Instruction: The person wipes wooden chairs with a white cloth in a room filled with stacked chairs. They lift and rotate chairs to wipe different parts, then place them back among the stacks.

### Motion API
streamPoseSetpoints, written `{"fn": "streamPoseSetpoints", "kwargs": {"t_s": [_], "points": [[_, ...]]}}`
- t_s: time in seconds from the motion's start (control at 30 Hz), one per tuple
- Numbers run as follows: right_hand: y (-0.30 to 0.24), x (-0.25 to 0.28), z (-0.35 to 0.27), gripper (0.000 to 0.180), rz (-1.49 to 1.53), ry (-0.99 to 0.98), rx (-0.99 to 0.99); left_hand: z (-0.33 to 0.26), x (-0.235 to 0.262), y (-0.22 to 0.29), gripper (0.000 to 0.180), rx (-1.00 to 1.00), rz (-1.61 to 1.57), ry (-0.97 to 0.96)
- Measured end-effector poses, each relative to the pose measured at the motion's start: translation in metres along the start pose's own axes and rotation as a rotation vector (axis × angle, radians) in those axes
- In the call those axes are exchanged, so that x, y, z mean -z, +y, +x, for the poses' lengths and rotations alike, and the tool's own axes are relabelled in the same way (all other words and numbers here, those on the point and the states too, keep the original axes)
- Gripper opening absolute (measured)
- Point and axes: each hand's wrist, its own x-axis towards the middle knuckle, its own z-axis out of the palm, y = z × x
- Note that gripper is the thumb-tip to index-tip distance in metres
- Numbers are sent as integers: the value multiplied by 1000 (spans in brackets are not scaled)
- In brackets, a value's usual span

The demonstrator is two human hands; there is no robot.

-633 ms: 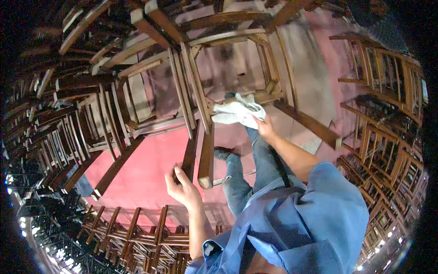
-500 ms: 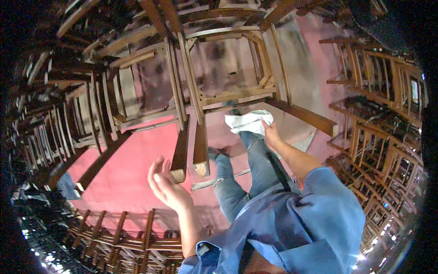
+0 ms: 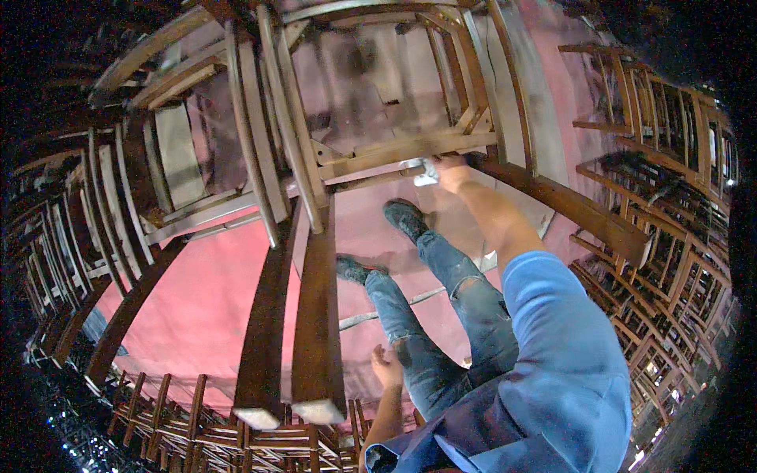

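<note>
My right hand is closed on a white cloth, which is pressed against the lower rail of a brown wooden chair frame. Some of the fingers are hidden behind the cloth and rail. The frame has an open seat with corner braces, and its legs reach down toward me. Down by my left knee, my left hand is empty, its fingers loosely apart and slightly bent.
Another wooden chair frame stands close on the left. Stacked wooden frames line the right side, and more wooden frames fill the lower left. The floor is pink and grey.
My right hand has carried the cloth up to the rail, where it is now bunched smaller. My left hand has dropped from beside the chair legs to my knee. The chair frames appear closer.
</note>
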Motion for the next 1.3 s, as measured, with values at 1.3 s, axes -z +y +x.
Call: {"fn": "streamPoseSetpoints", "kwargs": {"t_s": [1.3], "points": [[-269, -101, -118, 61, 1457, 203, 218, -20, -45, 7, 47, 312, 123, 187]]}}
